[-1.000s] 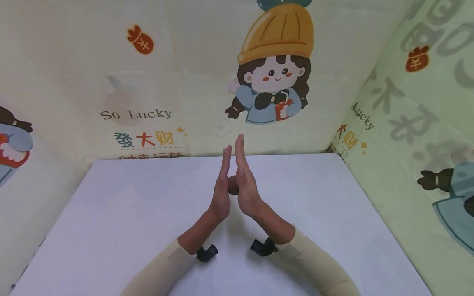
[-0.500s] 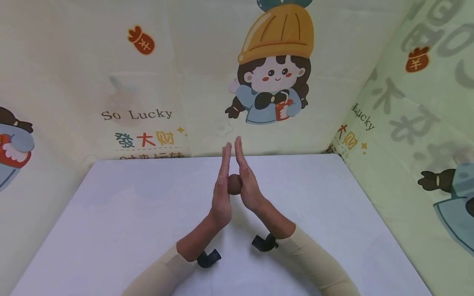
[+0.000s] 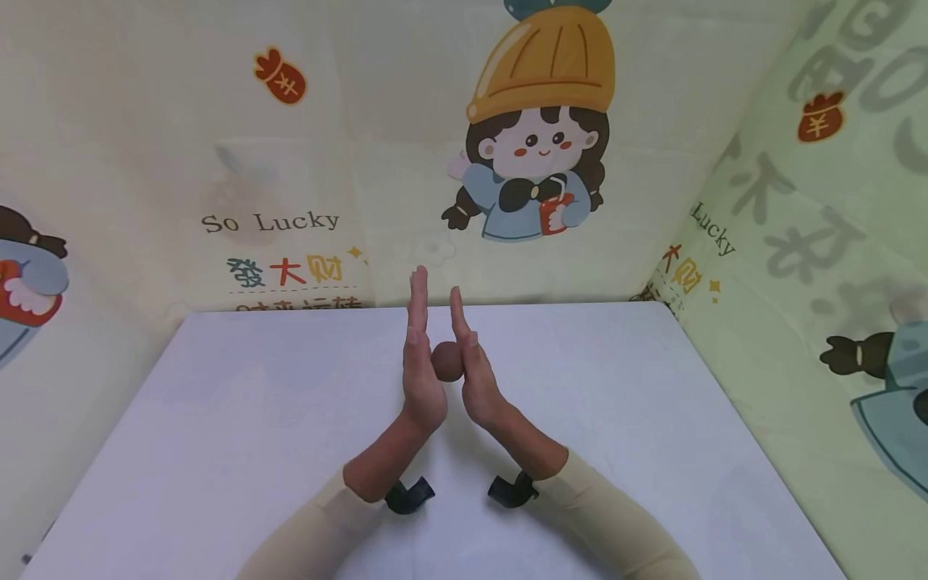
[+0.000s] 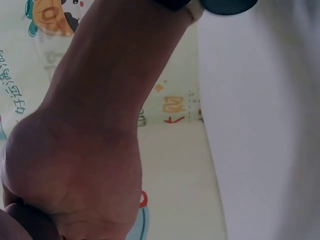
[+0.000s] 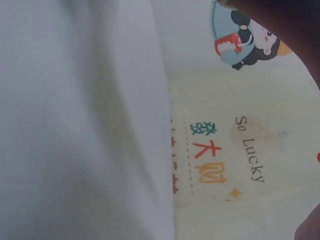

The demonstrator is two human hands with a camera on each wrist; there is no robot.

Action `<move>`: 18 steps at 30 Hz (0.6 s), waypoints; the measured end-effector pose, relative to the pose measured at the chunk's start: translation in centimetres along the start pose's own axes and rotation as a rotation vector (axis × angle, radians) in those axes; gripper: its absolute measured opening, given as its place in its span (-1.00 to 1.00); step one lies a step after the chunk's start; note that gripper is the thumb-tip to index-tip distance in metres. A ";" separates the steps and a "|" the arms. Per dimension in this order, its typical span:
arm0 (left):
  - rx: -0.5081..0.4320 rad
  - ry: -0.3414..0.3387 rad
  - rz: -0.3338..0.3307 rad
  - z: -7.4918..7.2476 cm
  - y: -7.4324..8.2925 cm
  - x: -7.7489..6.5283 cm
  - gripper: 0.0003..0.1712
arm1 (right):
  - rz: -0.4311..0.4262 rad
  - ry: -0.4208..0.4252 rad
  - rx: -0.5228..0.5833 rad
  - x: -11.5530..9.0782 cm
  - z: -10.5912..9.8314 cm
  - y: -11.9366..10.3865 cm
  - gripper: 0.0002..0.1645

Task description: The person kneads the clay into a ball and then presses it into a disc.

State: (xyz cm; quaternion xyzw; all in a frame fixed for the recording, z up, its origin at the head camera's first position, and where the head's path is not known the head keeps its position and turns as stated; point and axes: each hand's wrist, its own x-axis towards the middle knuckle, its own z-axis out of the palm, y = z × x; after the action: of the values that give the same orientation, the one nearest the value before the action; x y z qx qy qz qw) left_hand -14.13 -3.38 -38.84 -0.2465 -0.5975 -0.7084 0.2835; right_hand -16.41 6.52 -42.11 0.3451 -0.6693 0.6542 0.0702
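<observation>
A smooth brown ball (image 3: pixel 447 362), its material not certain, is pressed between two facing palms above the table. My left hand (image 3: pixel 421 374) touches it from the left and my right hand (image 3: pixel 478 379) from the right. Both hands point forward and up with straight fingers, the left fingertips reaching farther than the right ones. In the left wrist view the right palm (image 4: pixel 75 175) fills much of the picture, and part of the dark ball (image 4: pixel 34 222) shows at the lower left corner. The right wrist view catches only skin at its edges, without the ball.
A white table (image 3: pixel 239 435) lies beneath the hands. Behind it hangs a pale printed cloth (image 3: pixel 391 161) with cartoon figures and lettering, continuing along the sides. Black cameras are strapped under the left wrist (image 3: pixel 409 495) and right wrist (image 3: pixel 511 490).
The left hand has slid forward and a little left, while the right has drawn back against it. The ball has shifted slightly left and shows more fully between the palms.
</observation>
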 end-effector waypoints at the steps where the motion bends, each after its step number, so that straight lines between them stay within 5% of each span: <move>1: 0.000 0.008 -0.002 0.0 0.0 0.2 -0.23 | 0.004 0.003 0.000 -0.1 0.1 0.0 -0.20; 12: 0.015 0.070 -0.034 -1.3 -1.6 1.6 -0.27 | -0.034 -0.002 0.002 -1.1 1.3 -0.7 -0.19; 18: 0.034 0.045 -0.068 -2.1 -2.5 2.4 -0.27 | -0.057 0.007 -0.014 -1.4 1.7 -1.4 -0.19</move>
State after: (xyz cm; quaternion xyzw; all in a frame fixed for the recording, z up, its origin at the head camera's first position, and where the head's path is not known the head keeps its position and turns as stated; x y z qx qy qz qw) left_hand -17.59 -5.37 -39.33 -0.2051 -0.6109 -0.7129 0.2767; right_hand -14.03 5.62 -41.93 0.3612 -0.6635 0.6486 0.0934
